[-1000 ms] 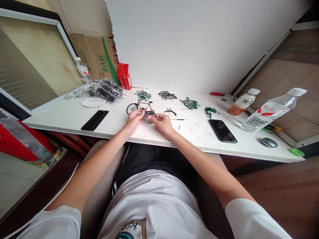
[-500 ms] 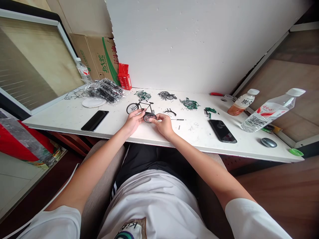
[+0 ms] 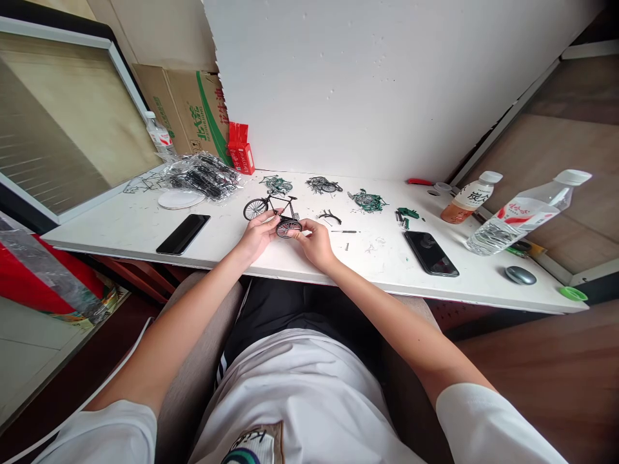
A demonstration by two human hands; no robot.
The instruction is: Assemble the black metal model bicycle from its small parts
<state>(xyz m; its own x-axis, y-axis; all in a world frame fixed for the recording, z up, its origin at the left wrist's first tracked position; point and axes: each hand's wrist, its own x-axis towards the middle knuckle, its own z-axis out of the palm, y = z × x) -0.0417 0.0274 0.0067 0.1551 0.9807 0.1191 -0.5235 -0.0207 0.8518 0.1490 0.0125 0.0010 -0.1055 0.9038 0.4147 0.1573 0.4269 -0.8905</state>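
Observation:
A small black model bicycle (image 3: 256, 207) is held between my two hands just over the white table's front part. My left hand (image 3: 257, 238) grips it from the left, its fingers closed around the lower frame near the wheel closest to me. On the other side, my right hand (image 3: 313, 242) pinches that same near wheel between thumb and fingers. The far wheel and handlebar point away to the left and back. A curved black part (image 3: 329, 217) and a thin screwdriver-like rod (image 3: 344, 231) lie to the right of my hands.
Piles of green parts (image 3: 368, 201) and dark grey parts (image 3: 324, 185) lie behind. Phones rest at left (image 3: 184, 234) and right (image 3: 431, 254). Bottles stand at right, including a large water bottle (image 3: 527, 216). A plastic bag of black parts (image 3: 206, 177) sits back left beside a red box (image 3: 240, 149).
Both hands keep their hold on the model bicycle. The whole view has shifted very slightly; otherwise little differs.

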